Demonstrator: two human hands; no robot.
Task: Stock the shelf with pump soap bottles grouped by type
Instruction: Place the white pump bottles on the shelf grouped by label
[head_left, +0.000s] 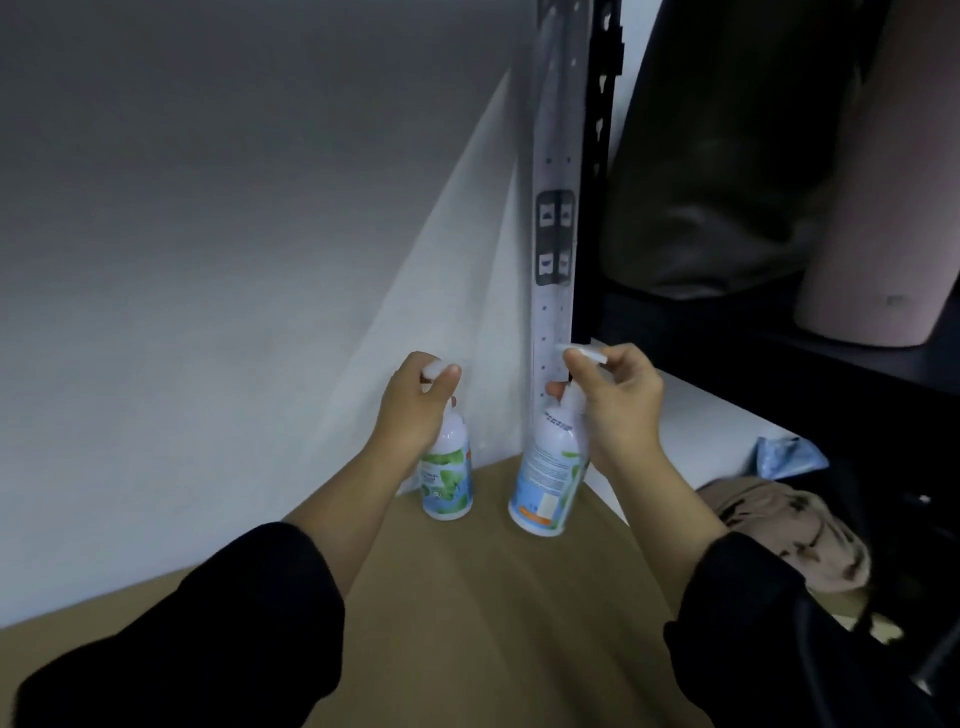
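Left bottle: a pump soap bottle (448, 480) with a green leaf label stands upright on the brown shelf board (467, 597), at the centre of the frame, close to the white back wall (208, 234).
Right bottle: a second pump soap bottle (549, 475) of what looks like the same type, tilted, its plain-text side facing the camera; whether its base rests fully on the board I cannot tell.
Spacing: the two bottles are near each other but apart, with board showing between them.
Left hand: the left hand (415, 410) is curled round the pump head and neck of the left bottle.
Right hand: the right hand (618, 405) grips the right bottle's neck, fingers pinching near its white pump nozzle (584, 354).
Corner: both bottles sit in the back corner, beside the white perforated upright (555, 156) at centre right.
Done so far: judging from this view, two like bottles are at the shelf, the start of one group.
Left to do: the right bottle appears to need setting upright and turning label-forward; most of the board in the lower frame holds nothing yet, so the stocking seems early. Other types are not in view.
Surroundings: a black rack (597, 182) with dark bundles stands at the upper right; blue cloth (789, 457) and beige fabric (789, 535) lie at the right edge.
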